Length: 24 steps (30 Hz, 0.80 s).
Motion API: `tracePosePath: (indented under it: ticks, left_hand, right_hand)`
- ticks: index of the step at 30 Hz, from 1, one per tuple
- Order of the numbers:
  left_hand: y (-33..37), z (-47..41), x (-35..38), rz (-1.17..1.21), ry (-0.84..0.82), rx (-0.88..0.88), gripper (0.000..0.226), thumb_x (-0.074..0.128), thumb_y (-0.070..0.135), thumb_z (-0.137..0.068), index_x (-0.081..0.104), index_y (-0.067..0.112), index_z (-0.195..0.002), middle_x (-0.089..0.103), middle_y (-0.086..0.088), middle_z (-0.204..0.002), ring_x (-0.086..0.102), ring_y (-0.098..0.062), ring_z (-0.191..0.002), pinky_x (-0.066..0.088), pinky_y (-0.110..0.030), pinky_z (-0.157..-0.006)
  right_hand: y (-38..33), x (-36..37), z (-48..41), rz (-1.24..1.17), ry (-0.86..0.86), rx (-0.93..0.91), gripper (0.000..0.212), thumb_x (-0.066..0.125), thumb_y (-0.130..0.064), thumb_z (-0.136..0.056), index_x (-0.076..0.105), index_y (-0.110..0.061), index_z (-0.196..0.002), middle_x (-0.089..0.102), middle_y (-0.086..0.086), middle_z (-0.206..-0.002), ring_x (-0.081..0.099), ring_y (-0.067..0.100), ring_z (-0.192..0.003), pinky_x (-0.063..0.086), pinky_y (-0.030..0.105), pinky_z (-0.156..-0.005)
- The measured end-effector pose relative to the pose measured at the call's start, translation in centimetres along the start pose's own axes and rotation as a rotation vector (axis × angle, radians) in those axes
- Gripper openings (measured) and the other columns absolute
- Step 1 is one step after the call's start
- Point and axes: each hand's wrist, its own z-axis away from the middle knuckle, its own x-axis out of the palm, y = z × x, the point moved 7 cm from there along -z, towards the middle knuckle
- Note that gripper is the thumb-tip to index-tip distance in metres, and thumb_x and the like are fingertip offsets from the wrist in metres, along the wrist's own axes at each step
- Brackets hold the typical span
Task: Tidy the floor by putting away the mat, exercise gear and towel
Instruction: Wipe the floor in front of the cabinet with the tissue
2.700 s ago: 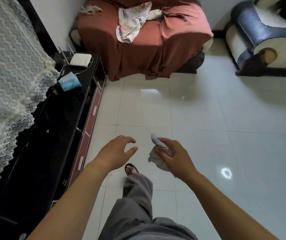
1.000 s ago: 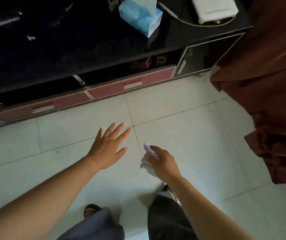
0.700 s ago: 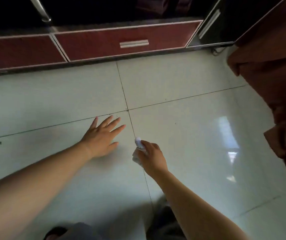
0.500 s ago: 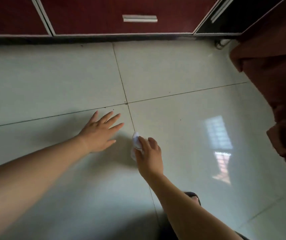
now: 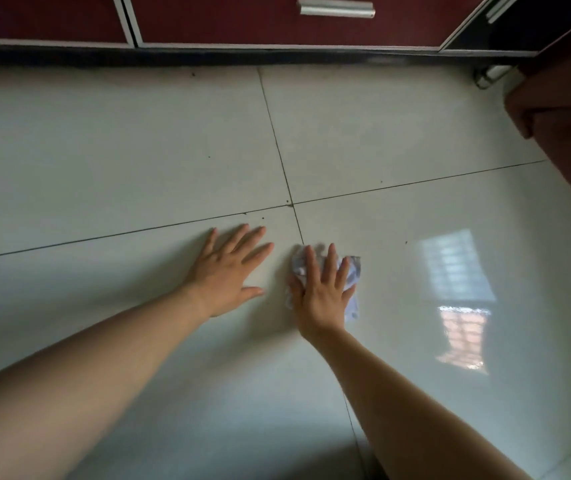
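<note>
We had the small pale cloth [image 5: 352,277] flat on the floor [image 5: 138,143], near the crossing of the tile seams, pinned under our right hand [image 5: 322,292] with fingers spread open on top of it. Half a second earlier that hand had held the cloth bunched above the tiles; now it pressed it down, which suggested wiping rather than putting away. Our left hand [image 5: 228,271] lay open and empty just beside it, bracing. Beyond stood the red drawers [image 5: 277,26]; draped brown fabric [image 5: 568,133] hung by the floor's right edge.
</note>
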Motion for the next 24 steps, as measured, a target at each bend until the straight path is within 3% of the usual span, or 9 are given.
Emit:
tracePosePath:
  ticks: [3,6,8,12,16,18,21,24]
  left_hand:
    - [-0.4,-0.1,0.4,0.009,0.051,-0.005,0.078,0.036,0.062,-0.088,-0.006,0.033,-0.148,-0.017,0.006,-0.156,-0.014,-0.019,-0.144,-0.003,-0.054,-0.113]
    - [-0.1,-0.2,0.0,-0.008,0.135,0.023,0.069,0.033,0.06,-0.084,0.025,0.03,-0.146,0.017,0.0,-0.156,0.013,-0.022,-0.144,0.017,-0.061,-0.108]
    - [0.0,-0.8,0.1,-0.037,0.143,0.02,0.068,0.029,0.058,-0.08,0.036,0.028,-0.142,0.032,-0.002,-0.151,0.022,-0.021,-0.138,0.027,-0.063,-0.102]
    - [1.2,-2.5,-0.6,-0.078,0.161,0.055,0.065,0.03,0.055,-0.081,0.038,0.03,-0.141,0.035,-0.003,-0.15,0.034,-0.025,-0.136,0.03,-0.063,-0.1]
    - [4.2,-4.7,-1.1,-0.093,0.134,0.143,0.065,0.03,0.055,-0.08,0.044,0.029,-0.138,0.039,-0.005,-0.148,0.038,-0.026,-0.133,0.034,-0.062,-0.097]
    - [6.1,-6.0,-1.6,-0.095,0.144,0.188,0.063,0.035,0.054,-0.082,0.041,0.028,-0.139,0.038,-0.005,-0.148,0.032,-0.024,-0.134,0.034,-0.062,-0.098]
    - [8.8,-8.2,-2.2,-0.082,0.154,0.229,0.065,0.049,0.05,-0.088,0.025,0.032,-0.146,0.02,-0.003,-0.156,0.023,-0.025,-0.142,0.022,-0.059,-0.107]
    - [11.2,-10.5,-2.9,-0.069,0.146,0.229,0.065,0.036,0.052,-0.093,0.002,0.037,-0.148,-0.008,0.002,-0.158,-0.001,-0.02,-0.145,0.004,-0.053,-0.113]
  right_hand:
    - [0.3,-1.0,-2.1,0.026,0.028,-0.085,0.065,0.016,-0.059,-0.088,0.015,-0.035,-0.148,-0.005,0.003,-0.159,-0.009,0.033,-0.144,0.003,0.055,-0.113]
    - [0.4,-1.0,-1.2,-0.003,0.071,-0.099,0.064,0.015,-0.058,-0.088,0.018,-0.036,-0.148,0.0,0.003,-0.159,-0.005,0.032,-0.145,0.003,0.052,-0.114]
    - [0.8,-0.9,0.1,-0.028,0.103,-0.102,0.065,0.014,-0.058,-0.086,0.021,-0.037,-0.147,0.003,0.002,-0.159,-0.002,0.031,-0.146,0.005,0.05,-0.114]
    - [2.7,-1.4,-0.3,-0.054,0.088,-0.072,0.063,0.017,-0.059,-0.086,0.025,-0.04,-0.145,0.002,0.002,-0.159,-0.002,0.027,-0.146,0.007,0.046,-0.114]
    - [5.6,-3.0,-2.8,-0.134,0.104,0.095,0.052,0.038,-0.046,-0.095,0.023,-0.041,-0.145,-0.007,0.003,-0.159,-0.005,0.026,-0.145,0.01,0.045,-0.115]
    - [6.8,-3.1,-2.5,-0.134,0.129,0.121,0.051,0.033,-0.049,-0.095,0.024,-0.04,-0.145,-0.006,0.002,-0.159,-0.006,0.025,-0.145,0.01,0.044,-0.115]
    - [9.7,-3.2,-0.6,-0.178,0.206,0.242,0.066,0.013,-0.058,-0.083,0.026,-0.037,-0.144,0.002,0.004,-0.158,-0.001,0.024,-0.145,0.015,0.047,-0.113]
    - [12.2,-4.1,-1.0,-0.225,0.24,0.351,0.075,0.008,-0.059,-0.075,0.025,-0.034,-0.144,0.005,0.004,-0.156,0.002,0.024,-0.144,0.012,0.049,-0.112]
